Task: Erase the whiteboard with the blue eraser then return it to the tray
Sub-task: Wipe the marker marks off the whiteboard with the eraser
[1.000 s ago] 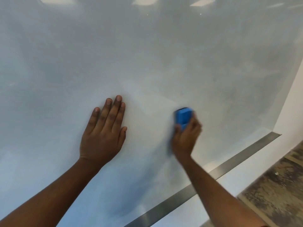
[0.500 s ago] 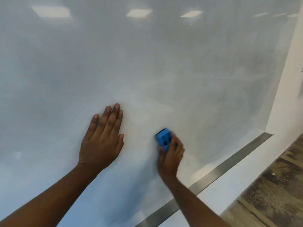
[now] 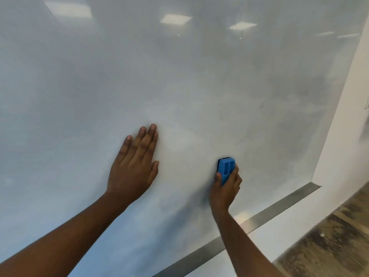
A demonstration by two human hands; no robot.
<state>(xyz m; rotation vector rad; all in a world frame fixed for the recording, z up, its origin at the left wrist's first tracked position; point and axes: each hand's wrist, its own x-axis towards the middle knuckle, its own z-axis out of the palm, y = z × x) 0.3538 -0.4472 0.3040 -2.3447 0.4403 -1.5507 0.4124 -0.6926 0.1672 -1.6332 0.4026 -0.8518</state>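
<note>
The whiteboard (image 3: pixel 199 76) fills most of the view, glossy and hazy grey with faint smears and a few small dark marks right of centre. My right hand (image 3: pixel 225 188) grips the blue eraser (image 3: pixel 225 169) and presses it flat on the board, low and right of centre. My left hand (image 3: pixel 133 164) lies flat on the board to the left of the eraser, fingers together and pointing up, holding nothing. A metal tray (image 3: pixel 279 206) runs along the board's bottom edge, slanting up to the right.
A white wall (image 3: pixel 343 148) borders the board on the right and continues below the tray. Worn wooden floor (image 3: pixel 329 236) shows at the lower right. Ceiling lights reflect in the board's upper part.
My right hand slid the eraser down and left across the board, then back right and slightly up. My left hand stayed flat in the same spot.
</note>
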